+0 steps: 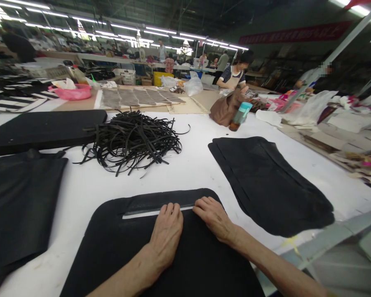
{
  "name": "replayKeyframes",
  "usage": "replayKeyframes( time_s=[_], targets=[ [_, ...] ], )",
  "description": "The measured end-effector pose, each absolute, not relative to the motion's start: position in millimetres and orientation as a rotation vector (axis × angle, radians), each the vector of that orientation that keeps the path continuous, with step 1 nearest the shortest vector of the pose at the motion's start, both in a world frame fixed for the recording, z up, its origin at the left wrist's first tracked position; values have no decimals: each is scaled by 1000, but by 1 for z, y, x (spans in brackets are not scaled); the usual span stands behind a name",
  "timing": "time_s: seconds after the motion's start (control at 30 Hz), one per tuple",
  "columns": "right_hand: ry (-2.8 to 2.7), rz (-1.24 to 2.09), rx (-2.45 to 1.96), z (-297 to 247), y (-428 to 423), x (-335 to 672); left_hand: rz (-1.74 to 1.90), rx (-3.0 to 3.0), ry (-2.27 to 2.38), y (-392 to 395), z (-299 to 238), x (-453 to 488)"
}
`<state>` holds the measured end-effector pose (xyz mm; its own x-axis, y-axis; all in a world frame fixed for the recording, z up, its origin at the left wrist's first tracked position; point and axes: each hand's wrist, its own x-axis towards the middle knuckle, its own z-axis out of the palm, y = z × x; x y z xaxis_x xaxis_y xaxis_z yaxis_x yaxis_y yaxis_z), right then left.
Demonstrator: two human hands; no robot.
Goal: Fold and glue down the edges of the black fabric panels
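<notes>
In front of me lies a large black leather-like panel (111, 255) with rounded corners. Near its far edge runs a long narrow white band (142, 214), either a slot or a strip; I cannot tell which. Along the far side of that band is a slightly shinier black strip (160, 201). My left hand (168, 233) is closed, its curled fingertips at the middle of the white band. Just right of it, my right hand (214, 216) has its fingers bent and pressed together on the panel at the band's right part. Both sets of fingertips are partly hidden.
A heap of thin black strips (136, 140) lies beyond the panel. More black panels (266, 181) are stacked at right, with black sheets (21, 206) and a thick black stack (46, 126) at left. A teal-lidded bottle (239, 116) stands farther back. A co-worker (233, 78) sits across.
</notes>
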<state>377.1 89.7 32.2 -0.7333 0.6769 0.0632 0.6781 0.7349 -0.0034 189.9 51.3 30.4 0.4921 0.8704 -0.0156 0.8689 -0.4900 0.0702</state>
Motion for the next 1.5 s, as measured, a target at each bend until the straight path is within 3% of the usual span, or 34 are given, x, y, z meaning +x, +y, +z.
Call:
replayKeyframes(
  time_s=[0.33,0.67,0.9,1.3,1.5],
  targets=[
    [-2912,-173,-1068,28,84,383,15,2695,1346,57,23,191],
    [-2343,372,-1375,18,75,391,31,2696,1513,60,25,211],
    [-2747,25,-1208,21,74,389,102,2742,1465,57,15,199],
    [-2648,-127,-1339,13,73,391,-102,2701,1636,19,23,83],
    [-2644,-346,-1576,16,73,389,199,2408,1840,3,24,32]
  ],
)
